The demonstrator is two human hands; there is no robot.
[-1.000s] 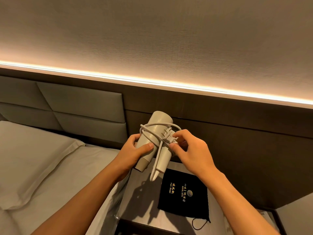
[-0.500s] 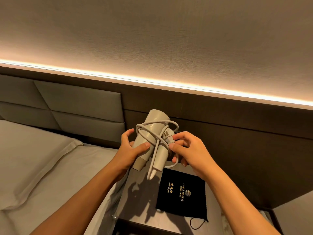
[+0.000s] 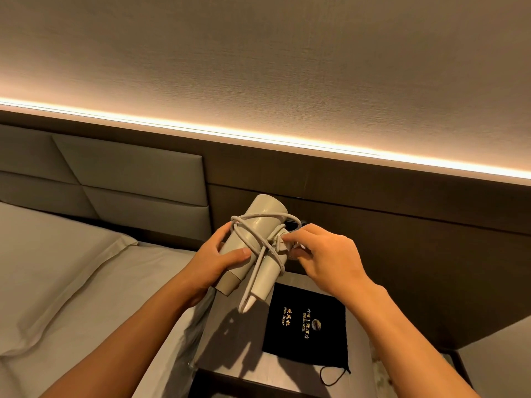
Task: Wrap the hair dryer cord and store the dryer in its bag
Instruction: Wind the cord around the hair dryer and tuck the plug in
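Now the hair dryer [image 3: 253, 248], held above the table [image 3: 230, 340] in the left hand's [image 3: 212, 262] grip, had its cord [image 3: 255, 239] pulled tighter than a moment before as the right hand [image 3: 324, 254] pinched the plug end, leaving the bag [image 3: 307, 326] next.

— From my remote feed I'd call this a hotel bedroom. Agree?

— I do. Take the padded headboard [image 3: 120, 179] as the anchor: directly below it lies a made bed [image 3: 94, 297] with a pale pillow [image 3: 48, 254].

— To the right of the headboard I see dark wood wall panelling [image 3: 402, 254], and above both runs a warm light strip [image 3: 258, 139].

— Right of the headboard and lower down, a bedside table [image 3: 230, 334] carries a black drawstring bag [image 3: 307, 328] printed in gold with a logo and "Hair Dryer". That reads as hotel kit to me.
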